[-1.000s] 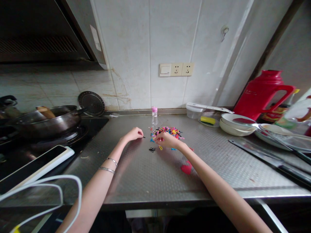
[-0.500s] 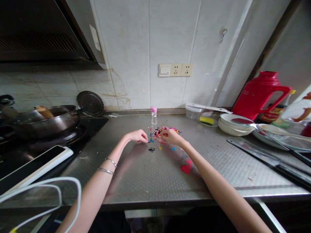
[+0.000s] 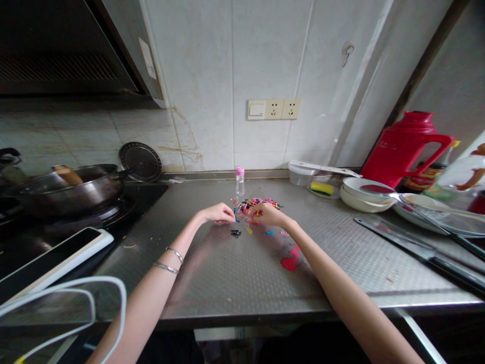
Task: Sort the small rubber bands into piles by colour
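Note:
A heap of small colourful rubber bands point(image 3: 248, 203) lies on the steel counter, with loose ones spread in front of it. My left hand point(image 3: 219, 213) is at the left of the heap, fingertips pinched together beside some blue bands point(image 3: 237, 218). Whatever is between those fingertips is too small to make out. On the heap's right side, my right hand point(image 3: 268, 215) reaches in with curled fingers, and its grip is partly hidden. A small group of black rubber bands point(image 3: 235, 233) sits nearer to me. Behind the heap stands a clear bottle point(image 3: 240, 187) with a pink cap point(image 3: 239, 171).
On the left are a pan point(image 3: 76, 187) on the stove, a phone-like device point(image 3: 56, 260) and a white cable point(image 3: 123, 303). To the right lie a knife point(image 3: 401, 240), stacked bowls point(image 3: 364, 199), a yellow sponge point(image 3: 322, 188) and a red thermos point(image 3: 401, 149).
My left hand has shifted slightly right, toward the blue bands. The black band that showed at its fingertips is no longer visible there. My right hand has hardly moved.

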Available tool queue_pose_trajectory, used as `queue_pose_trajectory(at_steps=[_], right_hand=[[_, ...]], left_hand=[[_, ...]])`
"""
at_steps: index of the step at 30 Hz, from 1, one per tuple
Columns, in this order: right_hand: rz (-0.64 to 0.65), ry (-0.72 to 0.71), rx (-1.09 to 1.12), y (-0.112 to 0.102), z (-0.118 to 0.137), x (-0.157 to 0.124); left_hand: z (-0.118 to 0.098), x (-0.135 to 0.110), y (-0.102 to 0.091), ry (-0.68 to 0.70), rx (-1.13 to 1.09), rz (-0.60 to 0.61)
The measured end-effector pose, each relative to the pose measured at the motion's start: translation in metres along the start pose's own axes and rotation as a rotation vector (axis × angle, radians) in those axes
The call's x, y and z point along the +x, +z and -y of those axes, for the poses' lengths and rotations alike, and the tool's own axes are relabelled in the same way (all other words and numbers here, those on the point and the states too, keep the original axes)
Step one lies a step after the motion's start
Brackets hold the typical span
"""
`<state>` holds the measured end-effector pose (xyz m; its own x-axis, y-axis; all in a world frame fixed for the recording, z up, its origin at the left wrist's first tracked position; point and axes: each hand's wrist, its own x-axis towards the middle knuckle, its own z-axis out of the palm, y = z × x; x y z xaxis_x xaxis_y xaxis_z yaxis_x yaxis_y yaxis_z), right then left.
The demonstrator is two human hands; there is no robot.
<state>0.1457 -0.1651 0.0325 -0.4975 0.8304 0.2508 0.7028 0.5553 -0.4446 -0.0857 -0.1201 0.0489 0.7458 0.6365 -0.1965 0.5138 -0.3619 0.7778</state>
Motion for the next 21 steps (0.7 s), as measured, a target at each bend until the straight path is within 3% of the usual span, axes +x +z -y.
queue_pose_trajectory(at_steps=[5, 10, 14, 21], right_hand=[[0.019, -0.062, 0.018, 0.001, 0.007, 0.001], [0.088, -0.004, -0.025, 0.004, 0.01, 0.002], [0.115, 0.089, -0.099, 0.008, 0.011, 0.002], [0.147, 0.131, -0.206, 0.009, 0.018, 0.001]], left_hand=[[0.008, 0.005, -0.002, 0.012, -0.041, -0.139], [0.016, 0.01, -0.002, -0.019, -0.073, -0.213], [0.019, 0.012, -0.002, -0.019, -0.088, -0.242], [0.02, 0.013, 0.001, -0.061, -0.096, -0.25]])
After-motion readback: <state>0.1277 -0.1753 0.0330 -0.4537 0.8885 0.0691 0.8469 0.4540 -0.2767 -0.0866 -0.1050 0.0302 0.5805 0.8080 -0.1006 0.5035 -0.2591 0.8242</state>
